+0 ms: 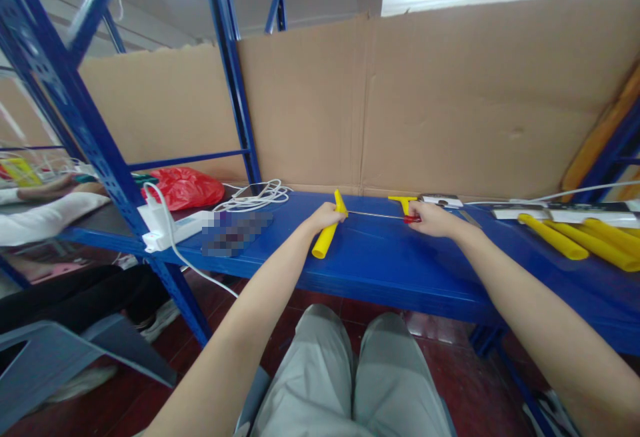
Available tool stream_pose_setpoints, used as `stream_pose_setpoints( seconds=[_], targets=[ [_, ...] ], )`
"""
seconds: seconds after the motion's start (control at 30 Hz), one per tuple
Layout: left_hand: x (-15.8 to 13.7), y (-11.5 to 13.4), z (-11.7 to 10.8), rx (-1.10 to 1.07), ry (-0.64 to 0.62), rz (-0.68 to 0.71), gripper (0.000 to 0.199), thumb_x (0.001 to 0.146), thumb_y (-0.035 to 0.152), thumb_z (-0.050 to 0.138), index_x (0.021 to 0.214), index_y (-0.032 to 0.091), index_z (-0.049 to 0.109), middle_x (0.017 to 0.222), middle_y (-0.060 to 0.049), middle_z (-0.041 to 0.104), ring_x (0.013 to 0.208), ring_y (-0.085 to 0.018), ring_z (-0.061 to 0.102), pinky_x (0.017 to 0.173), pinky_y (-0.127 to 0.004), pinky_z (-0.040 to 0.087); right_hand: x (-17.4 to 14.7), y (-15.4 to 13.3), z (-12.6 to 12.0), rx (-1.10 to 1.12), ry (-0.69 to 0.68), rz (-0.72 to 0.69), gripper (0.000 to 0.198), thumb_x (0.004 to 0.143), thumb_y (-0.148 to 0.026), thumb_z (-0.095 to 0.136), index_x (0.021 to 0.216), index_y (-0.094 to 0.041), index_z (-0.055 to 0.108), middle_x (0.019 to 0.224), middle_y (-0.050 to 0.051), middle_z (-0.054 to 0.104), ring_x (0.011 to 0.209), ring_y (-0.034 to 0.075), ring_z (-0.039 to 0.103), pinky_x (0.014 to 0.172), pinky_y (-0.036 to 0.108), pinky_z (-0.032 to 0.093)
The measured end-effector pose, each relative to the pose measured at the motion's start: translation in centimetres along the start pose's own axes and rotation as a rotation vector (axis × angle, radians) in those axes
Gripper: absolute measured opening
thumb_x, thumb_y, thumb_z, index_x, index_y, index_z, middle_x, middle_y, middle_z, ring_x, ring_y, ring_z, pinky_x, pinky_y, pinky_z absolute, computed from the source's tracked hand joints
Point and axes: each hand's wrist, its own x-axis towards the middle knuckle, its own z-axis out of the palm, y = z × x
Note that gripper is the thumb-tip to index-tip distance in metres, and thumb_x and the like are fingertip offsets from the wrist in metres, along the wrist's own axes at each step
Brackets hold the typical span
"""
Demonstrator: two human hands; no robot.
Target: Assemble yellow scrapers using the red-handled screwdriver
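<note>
My left hand (324,215) is closed around a yellow tube-like handle (325,242), which is tilted, its round open end facing me. In my right hand (436,219) is a screwdriver (376,215) with a red grip and a long thin metal shaft. The shaft points left, and its tip meets or nearly meets the yellow handle beside my left fingers; exact contact is too small to tell. Just behind my right hand lies a yellow T-shaped piece (406,203) on the blue bench (370,257).
Several yellow tubes (555,237) lie at the right near white-edged packs (520,213). To the left are a white power strip (187,227), coiled white cable (265,195), a pixelated object (235,233) and a red plastic bag (186,187). Cardboard (450,103) walls the back. Another person's sleeve (55,215) shows far left.
</note>
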Motion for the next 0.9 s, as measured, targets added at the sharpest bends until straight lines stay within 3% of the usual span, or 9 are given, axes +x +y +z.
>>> stream_pose_setpoints(
  seconds=[0.9],
  targets=[
    [-0.1, 0.1, -0.1, 0.057, -0.009, 0.026, 0.011, 0.062, 0.007, 0.056, 0.055, 0.015, 0.056, 0.050, 0.002, 0.052, 0.049, -0.012, 0.048, 0.047, -0.022, 0.034, -0.3, -1.3, -0.8, -0.169, -0.026, 0.076, 0.009, 0.072, -0.019, 0.057, 0.079, -0.021, 0.052, 0.072, 0.004, 0.061, 0.064, 0.018, 0.054, 0.057, 0.026, 0.032]
  ],
)
